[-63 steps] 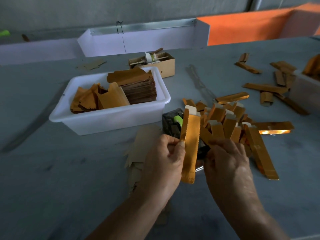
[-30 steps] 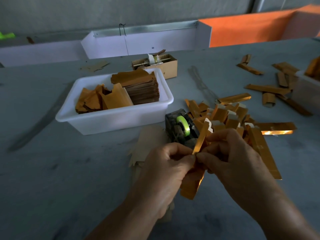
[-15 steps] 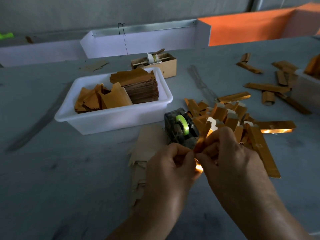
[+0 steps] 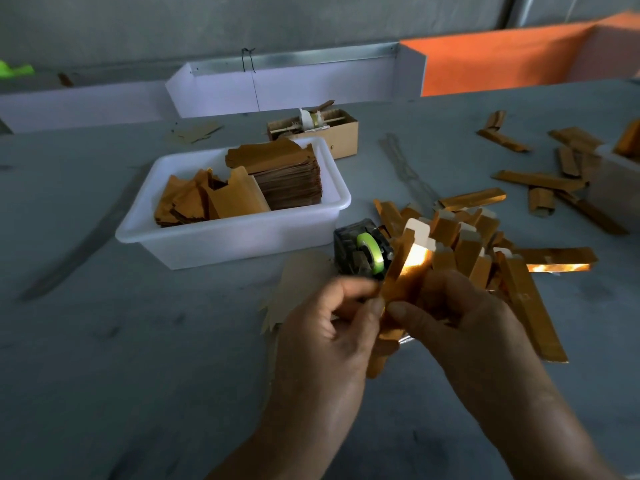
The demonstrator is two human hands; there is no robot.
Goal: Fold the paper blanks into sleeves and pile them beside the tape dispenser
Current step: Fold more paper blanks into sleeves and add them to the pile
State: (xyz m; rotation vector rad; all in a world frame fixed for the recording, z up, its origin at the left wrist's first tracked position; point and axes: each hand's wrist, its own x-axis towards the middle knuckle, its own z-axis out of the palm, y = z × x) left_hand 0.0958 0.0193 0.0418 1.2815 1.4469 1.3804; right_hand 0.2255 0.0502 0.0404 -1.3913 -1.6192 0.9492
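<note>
Both hands hold one gold paper sleeve [image 4: 405, 278] upright over the table, just in front of the tape dispenser [image 4: 363, 252] with its green roll. My left hand [image 4: 329, 337] pinches the sleeve's left edge between thumb and forefinger. My right hand [image 4: 464, 327] grips its right side, thumb on the front face. The sleeve's white top flap catches the light. A pile of folded sleeves [image 4: 478, 237] lies right of the dispenser. Flat blanks [image 4: 301, 285] lie on the table under my left hand.
A white tub [image 4: 239, 233] at the left holds a stack of blanks and loose gold pieces. Behind it stands a small cardboard box [image 4: 322, 129]. More sleeves [image 4: 540, 181] are scattered at the far right beside another tub [image 4: 613, 188]. White and orange panels line the table's back.
The sleeve was tilted and turned edge-on between my hands, then swung back upright. Both hands closed in on its middle and lifted a little toward the dispenser.
</note>
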